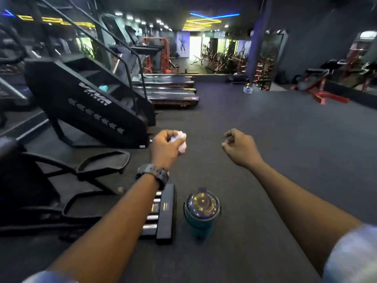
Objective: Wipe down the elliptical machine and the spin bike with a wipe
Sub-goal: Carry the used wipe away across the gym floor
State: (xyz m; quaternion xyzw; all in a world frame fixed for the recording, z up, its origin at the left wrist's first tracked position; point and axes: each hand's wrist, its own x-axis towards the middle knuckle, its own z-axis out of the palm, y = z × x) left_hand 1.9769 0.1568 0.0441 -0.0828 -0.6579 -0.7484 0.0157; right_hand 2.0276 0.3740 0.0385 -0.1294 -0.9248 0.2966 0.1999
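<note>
A crumpled white wipe (178, 144) is gripped in the curled fingers of the left hand (166, 148), held out over the floor (265, 129) near the elliptical machine (61, 180) at lower left; the right hand (237, 149) is loosely curled and nothing is held in it; no spin bike can be made out. The wipe could be dropped while carried bunched up; the teal bottle (202, 213) or the black case (165, 213) just ahead on the floor could be kicked if a step is taken

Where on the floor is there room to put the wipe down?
Bare floor lies right of the teal bottle, beyond the right hand. It is crowded left, by the elliptical pedals and the black rack.
</note>
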